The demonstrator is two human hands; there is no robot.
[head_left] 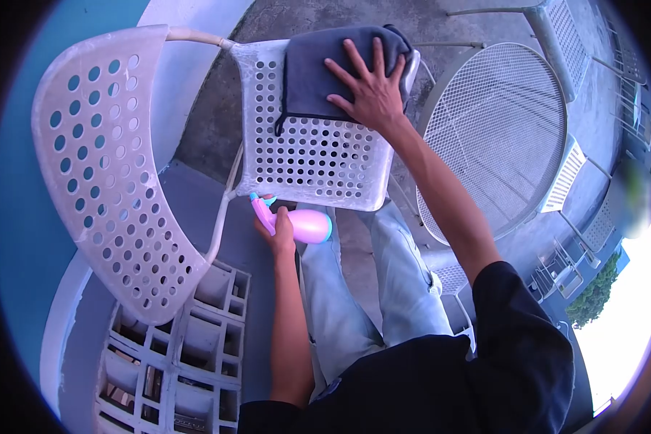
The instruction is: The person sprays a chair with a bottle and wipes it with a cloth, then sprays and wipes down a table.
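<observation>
Right hand: I record it open, fingers spread, palm down on the dark cloth. The cloth lies over the upper part of the perforated seat, top centre of the frame, its small loop at the lower left corner. Left hand: I see it closed around the pink spray bottle, just left of centre. The bottle lies sideways in view, with its teal-tipped spray head near the seat's lower left corner; I cannot tell whether they touch. The matching backrest curves down the left side, joined to the seat by tubular framing. I note a round mesh table at right of centre, more chairs beyond it, and pale openwork blocks at lower left.
</observation>
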